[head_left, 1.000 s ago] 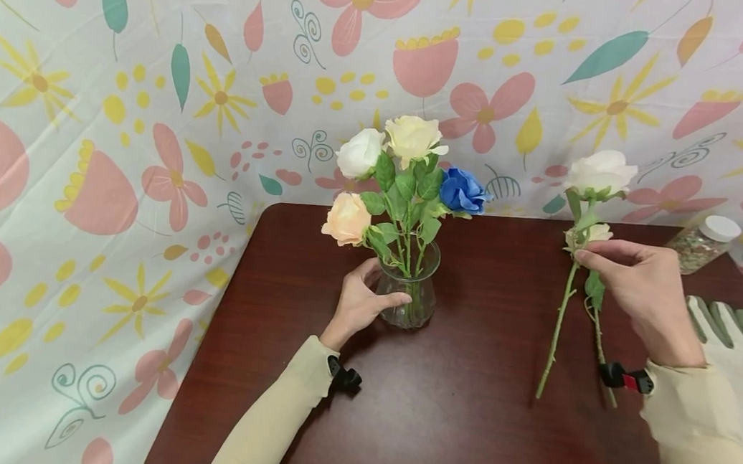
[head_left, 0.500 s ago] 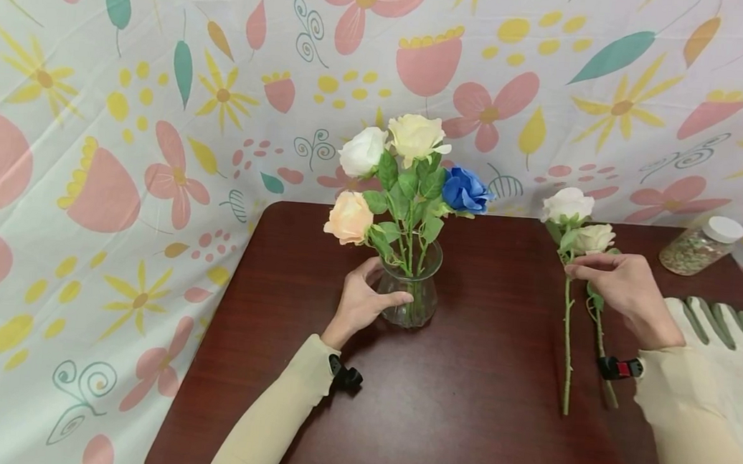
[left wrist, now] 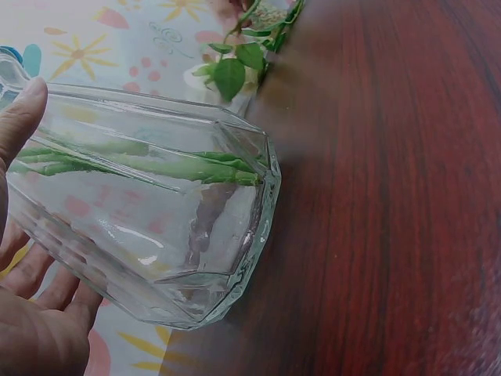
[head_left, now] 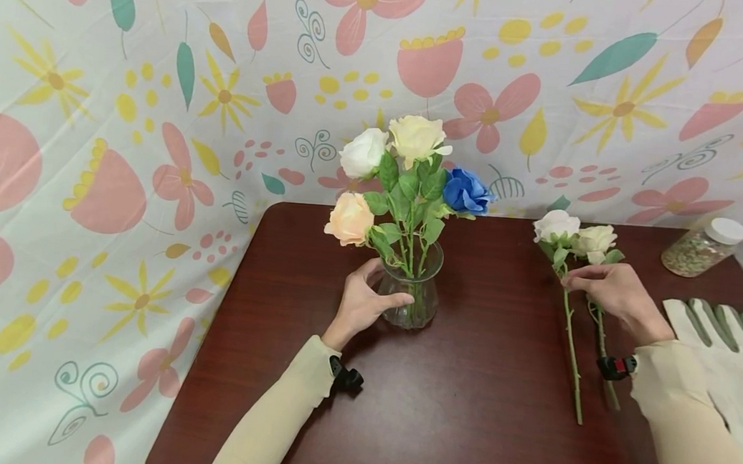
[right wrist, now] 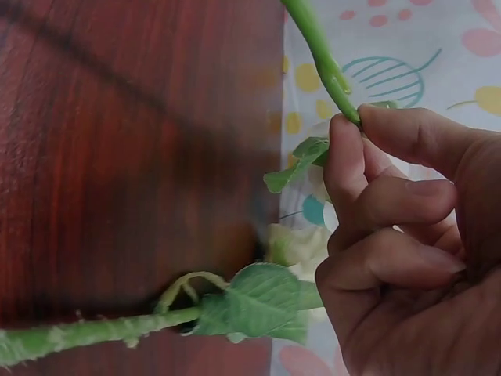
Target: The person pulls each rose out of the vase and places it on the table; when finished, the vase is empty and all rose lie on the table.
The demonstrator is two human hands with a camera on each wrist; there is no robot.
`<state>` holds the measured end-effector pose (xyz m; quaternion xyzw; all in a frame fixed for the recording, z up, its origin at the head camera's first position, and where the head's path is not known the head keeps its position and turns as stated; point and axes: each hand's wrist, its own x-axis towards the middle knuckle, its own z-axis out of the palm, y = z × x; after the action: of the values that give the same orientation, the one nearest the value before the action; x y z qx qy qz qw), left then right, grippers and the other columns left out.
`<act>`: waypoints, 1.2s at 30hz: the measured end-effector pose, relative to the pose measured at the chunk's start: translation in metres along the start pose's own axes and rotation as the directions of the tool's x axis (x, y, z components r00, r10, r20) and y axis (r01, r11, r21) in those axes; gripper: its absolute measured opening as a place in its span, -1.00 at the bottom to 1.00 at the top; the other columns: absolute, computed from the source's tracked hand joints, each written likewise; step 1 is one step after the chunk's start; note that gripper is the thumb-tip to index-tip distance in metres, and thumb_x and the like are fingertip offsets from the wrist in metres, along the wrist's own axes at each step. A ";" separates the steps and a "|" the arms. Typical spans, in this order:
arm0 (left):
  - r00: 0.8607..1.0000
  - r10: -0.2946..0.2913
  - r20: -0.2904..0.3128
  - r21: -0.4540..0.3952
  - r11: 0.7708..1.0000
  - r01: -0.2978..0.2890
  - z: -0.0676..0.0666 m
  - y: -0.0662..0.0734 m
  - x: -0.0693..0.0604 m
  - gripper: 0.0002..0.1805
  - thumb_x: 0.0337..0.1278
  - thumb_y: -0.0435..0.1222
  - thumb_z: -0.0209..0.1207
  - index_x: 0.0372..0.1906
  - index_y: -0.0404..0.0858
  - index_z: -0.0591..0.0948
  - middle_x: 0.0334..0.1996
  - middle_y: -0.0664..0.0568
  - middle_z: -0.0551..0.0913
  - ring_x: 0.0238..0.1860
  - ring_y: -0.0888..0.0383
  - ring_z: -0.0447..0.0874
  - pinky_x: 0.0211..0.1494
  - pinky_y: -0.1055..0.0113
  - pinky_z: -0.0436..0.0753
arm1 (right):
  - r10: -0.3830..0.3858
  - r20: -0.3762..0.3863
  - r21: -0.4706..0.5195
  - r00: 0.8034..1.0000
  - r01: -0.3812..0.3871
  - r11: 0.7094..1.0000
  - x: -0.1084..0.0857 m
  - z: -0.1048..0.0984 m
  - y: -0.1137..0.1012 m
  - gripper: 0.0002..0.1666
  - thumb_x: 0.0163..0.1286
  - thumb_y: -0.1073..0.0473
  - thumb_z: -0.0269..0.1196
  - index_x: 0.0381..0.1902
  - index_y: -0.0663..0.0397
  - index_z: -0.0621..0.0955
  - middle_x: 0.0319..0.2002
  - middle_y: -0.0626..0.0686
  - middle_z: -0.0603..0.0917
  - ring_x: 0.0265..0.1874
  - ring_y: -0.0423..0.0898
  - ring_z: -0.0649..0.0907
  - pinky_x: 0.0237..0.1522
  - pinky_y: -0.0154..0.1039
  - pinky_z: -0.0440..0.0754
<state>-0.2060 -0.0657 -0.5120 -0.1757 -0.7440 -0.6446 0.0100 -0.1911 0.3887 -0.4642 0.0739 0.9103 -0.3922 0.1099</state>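
Note:
My left hand (head_left: 369, 300) grips the glass vase (head_left: 421, 307) from the left side, thumb across its front. In it stand a white rose (head_left: 364, 152), a cream rose (head_left: 417, 138), a blue rose (head_left: 467, 191) and a peach rose (head_left: 349, 218). Cut stem ends (left wrist: 227, 168) show through the glass in the left wrist view. My right hand (head_left: 616, 292) pinches another white rose (head_left: 556, 225) by its stem (right wrist: 317, 47) between thumb and forefinger. Just right of it lies a second cream rose (head_left: 595, 240), its stem partly behind my hand.
A clear jar (head_left: 700, 251) with a white lid and small mixed pieces inside stands at the back right. White gloves with green stripes (head_left: 725, 357) lie at the table's (head_left: 462, 411) right side. Patterned cloth (head_left: 222, 142) hangs behind and to the left.
My right hand has brought the white rose down and left, close beside the cream rose. Its stem's lower end has swung right. My left hand keeps its grip on the vase.

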 end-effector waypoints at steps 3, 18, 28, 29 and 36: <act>1.000 0.004 0.000 0.001 1.000 -0.004 0.000 0.000 0.000 -0.24 -0.01 -0.12 0.71 0.35 -0.12 0.70 0.25 -0.10 0.78 0.33 -0.08 0.75 0.49 0.02 0.69 | 0.006 0.025 -0.007 1.000 -0.005 1.000 0.002 0.001 0.004 -0.43 0.71 -0.06 0.19 0.31 0.33 0.70 -0.33 -0.37 0.74 -0.57 -0.22 0.38 -0.35 -0.24 0.43; 1.000 0.000 -0.006 0.004 1.000 0.000 0.001 0.001 0.000 -0.25 -0.03 -0.14 0.71 0.33 -0.16 0.70 0.24 -0.12 0.79 0.32 -0.07 0.76 0.48 0.06 0.70 | -0.001 0.037 -0.104 0.999 0.005 0.995 0.008 0.007 0.016 -0.58 0.68 0.10 0.19 0.17 0.33 0.76 0.08 0.33 0.80 -0.15 -0.12 0.68 -0.22 -0.27 0.60; 1.000 0.001 -0.001 -0.009 1.000 -0.001 0.001 0.000 -0.001 -0.16 -0.07 0.06 0.71 0.34 -0.14 0.70 0.25 -0.12 0.78 0.34 -0.10 0.74 0.51 0.00 0.67 | -0.007 -0.001 -0.146 1.000 0.007 0.989 0.009 0.014 0.018 -0.62 0.61 0.09 0.27 0.07 0.30 0.81 0.12 0.40 0.78 -0.04 0.07 0.71 -0.08 -0.18 0.63; 1.000 0.002 -0.001 -0.009 1.000 -0.002 0.001 0.000 -0.001 -0.16 -0.07 0.07 0.71 0.35 -0.14 0.70 0.25 -0.12 0.78 0.34 -0.09 0.75 0.51 0.00 0.67 | -0.004 0.001 -0.147 1.000 0.004 0.989 0.009 0.015 0.018 -0.60 0.61 0.08 0.26 0.08 0.30 0.81 0.18 0.45 0.74 0.05 0.19 0.70 -0.03 -0.10 0.65; 1.000 0.008 -0.002 0.003 1.000 -0.008 0.000 -0.001 0.000 -0.20 -0.05 0.01 0.71 0.35 -0.12 0.70 0.25 -0.10 0.78 0.33 -0.09 0.75 0.50 0.00 0.69 | 0.023 0.002 -0.132 1.000 -0.022 0.991 0.006 0.021 0.016 -0.45 0.61 -0.07 0.30 0.20 0.33 0.75 0.34 0.52 0.61 0.34 0.51 0.54 0.26 0.33 0.60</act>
<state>-0.2059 -0.0655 -0.5131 -0.1779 -0.7442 -0.6437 0.0134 -0.1903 0.3844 -0.4915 0.0761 0.9331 -0.3301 0.1207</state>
